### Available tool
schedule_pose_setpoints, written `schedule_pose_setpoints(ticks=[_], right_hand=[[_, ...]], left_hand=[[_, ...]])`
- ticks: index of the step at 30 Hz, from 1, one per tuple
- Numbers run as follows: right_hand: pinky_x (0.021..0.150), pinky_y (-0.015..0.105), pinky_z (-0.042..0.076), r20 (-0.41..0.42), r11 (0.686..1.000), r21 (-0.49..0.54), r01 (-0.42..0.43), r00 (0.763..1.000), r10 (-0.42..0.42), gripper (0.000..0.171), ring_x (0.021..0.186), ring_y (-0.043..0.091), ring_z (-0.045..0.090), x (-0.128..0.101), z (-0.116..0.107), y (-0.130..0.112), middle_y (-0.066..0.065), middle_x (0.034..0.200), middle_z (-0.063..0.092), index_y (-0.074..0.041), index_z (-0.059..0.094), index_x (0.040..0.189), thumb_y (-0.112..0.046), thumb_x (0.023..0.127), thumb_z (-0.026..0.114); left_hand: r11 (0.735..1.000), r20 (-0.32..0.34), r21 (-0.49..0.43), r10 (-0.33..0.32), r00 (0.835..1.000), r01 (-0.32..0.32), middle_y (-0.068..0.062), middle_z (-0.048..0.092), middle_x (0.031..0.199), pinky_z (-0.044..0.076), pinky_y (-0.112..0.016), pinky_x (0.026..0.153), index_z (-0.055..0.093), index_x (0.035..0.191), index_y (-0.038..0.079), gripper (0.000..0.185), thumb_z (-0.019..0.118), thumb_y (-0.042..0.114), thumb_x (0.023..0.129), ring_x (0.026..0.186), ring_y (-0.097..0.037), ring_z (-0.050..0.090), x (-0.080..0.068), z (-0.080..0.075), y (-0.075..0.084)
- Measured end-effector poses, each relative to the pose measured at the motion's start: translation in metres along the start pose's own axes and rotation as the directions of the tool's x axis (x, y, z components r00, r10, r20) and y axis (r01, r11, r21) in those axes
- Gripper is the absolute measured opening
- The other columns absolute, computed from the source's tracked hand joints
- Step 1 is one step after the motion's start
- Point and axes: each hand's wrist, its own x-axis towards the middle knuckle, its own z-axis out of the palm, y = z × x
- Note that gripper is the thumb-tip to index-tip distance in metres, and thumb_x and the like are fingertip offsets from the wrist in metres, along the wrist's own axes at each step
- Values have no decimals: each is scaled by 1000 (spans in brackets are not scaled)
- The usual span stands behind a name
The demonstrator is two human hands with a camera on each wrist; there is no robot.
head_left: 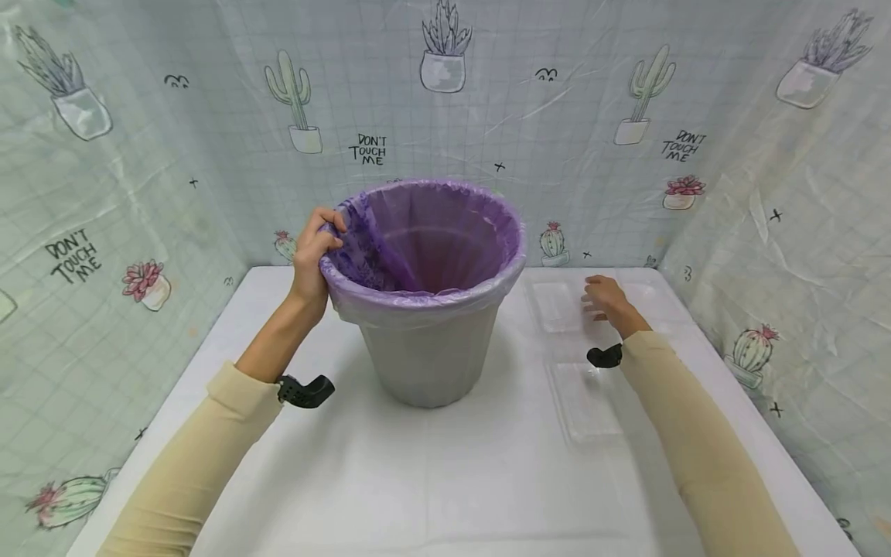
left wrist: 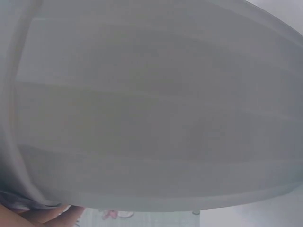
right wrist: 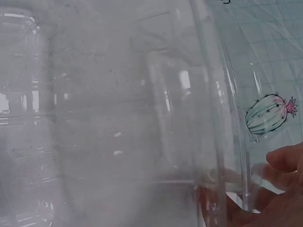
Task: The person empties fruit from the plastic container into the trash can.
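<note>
A grey trash bin (head_left: 428, 363) stands upright, lined with a purple trash bag (head_left: 445, 232) folded over its rim. My left hand (head_left: 313, 251) grips the rim on the left, fingertips curled over onto the bag. In the left wrist view the bin's side (left wrist: 151, 113) fills most of the picture, with a few fingers (left wrist: 47, 216) at the lower left. To the right of the bin, my right hand (head_left: 604, 298) holds a clear plastic container (head_left: 553, 305) by its edge. The right wrist view shows the thumb (right wrist: 286, 158) at the edge and other fingers through the plastic.
Another clear plastic container (head_left: 585, 402) lies nearer on the white table (head_left: 431, 480), right of the bin. Curtains (head_left: 501, 124) printed with cacti enclose the table at the back and both sides. Black straps with small devices sit on both wrists.
</note>
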Motion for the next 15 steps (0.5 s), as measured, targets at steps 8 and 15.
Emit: schedule_pose_setpoints(ticks=[8, 15], right_hand=[[87, 47, 57, -90, 911, -411, 14, 994, -56, 65, 131, 51, 48, -19, -13, -11, 36, 157, 33, 12, 26, 155, -21, 100, 27], [99, 64, 46, -175, 891, -437, 120, 961, -216, 57, 128, 53, 51, -33, -30, -27, 33, 145, 49, 8, 43, 147, -23, 103, 24]], left_hand=[[998, 28, 41, -38, 999, 37, -1, 56, 116, 35, -29, 93, 63, 102, 14, 32, 40, 9, 81, 108, -19, 47, 2, 0, 1], [983, 84, 135, -137, 987, 125, -5, 58, 128, 45, -35, 94, 49, 142, 24, 47, 58, 41, 99, 114, -23, 59, -4, -17, 9]])
